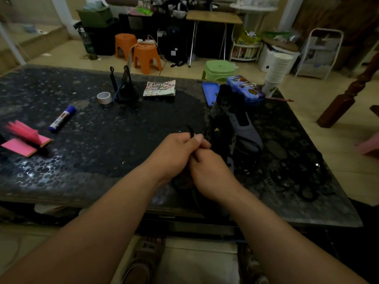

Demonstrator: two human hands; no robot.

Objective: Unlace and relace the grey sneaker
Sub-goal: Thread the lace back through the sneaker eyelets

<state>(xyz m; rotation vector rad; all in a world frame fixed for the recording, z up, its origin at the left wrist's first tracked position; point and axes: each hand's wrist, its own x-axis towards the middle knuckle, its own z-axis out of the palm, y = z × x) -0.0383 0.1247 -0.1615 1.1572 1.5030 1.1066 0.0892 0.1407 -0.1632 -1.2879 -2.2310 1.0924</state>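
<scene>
Spread across a dark, pebble-patterned table: at left, pink paper sheets, a blue-capped marker and a roll of white tape; mid-table, a black stand beside a colour-printed booklet; at far right, a blue pencil case, its lid alongside, and a tall stack of white paper cups at the corner. Beyond, on the pale floor, two orange stools side by side, a green stool near the table's far edge, a folding table, a white wire rack and a turned wooden post.

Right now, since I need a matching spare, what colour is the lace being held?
Black; the lace shows best in the head view.
</scene>
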